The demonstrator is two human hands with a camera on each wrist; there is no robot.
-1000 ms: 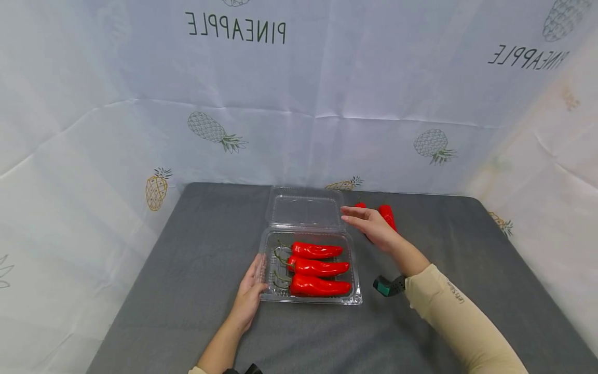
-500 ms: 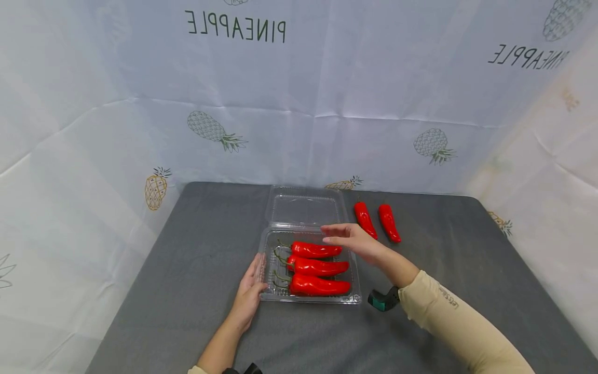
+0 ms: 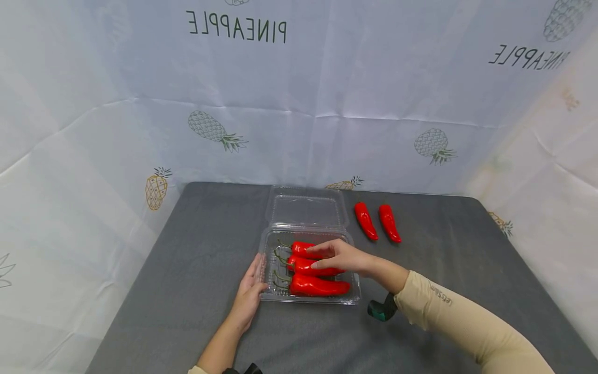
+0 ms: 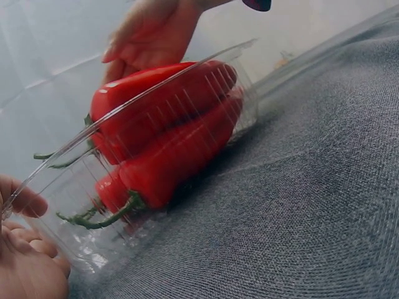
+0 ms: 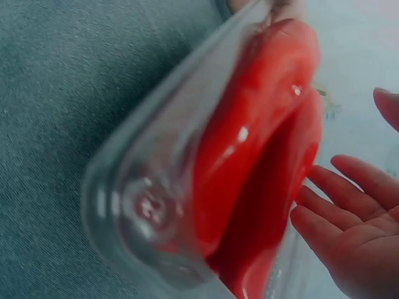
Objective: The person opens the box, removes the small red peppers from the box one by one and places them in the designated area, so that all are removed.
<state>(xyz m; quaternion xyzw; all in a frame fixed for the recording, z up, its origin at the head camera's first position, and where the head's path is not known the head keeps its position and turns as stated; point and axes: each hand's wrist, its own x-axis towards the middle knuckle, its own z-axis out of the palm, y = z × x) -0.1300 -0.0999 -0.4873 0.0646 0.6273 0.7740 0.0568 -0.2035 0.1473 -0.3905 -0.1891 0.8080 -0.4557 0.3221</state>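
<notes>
A clear plastic clamshell box (image 3: 357, 298) sits mid-table with its lid (image 3: 306, 209) lying open behind it. Three red peppers lie side by side in it; the nearest pepper (image 3: 322, 286) shows fully. My right hand (image 3: 333, 256) is over the two farther peppers with fingers straight, gripping nothing; whether it touches them I cannot tell. My left hand (image 3: 253, 286) rests flat against the box's left side, thumb at the rim. The left wrist view shows the peppers (image 4: 168, 159) through the box wall and the right hand (image 4: 153, 34) above them. The right wrist view shows blurred peppers (image 5: 249, 156) beside my open palm (image 5: 358, 237).
Two more red peppers (image 3: 365, 221) (image 3: 390, 223) lie loose on the grey tablecloth (image 3: 196, 244), right of the lid. A white pineapple-print backdrop (image 3: 299, 104) closes in the back and sides of the table.
My right hand has moved left and towards me, from beside the lid near the two loose peppers to over the peppers in the box. The left hand and the box have not moved.
</notes>
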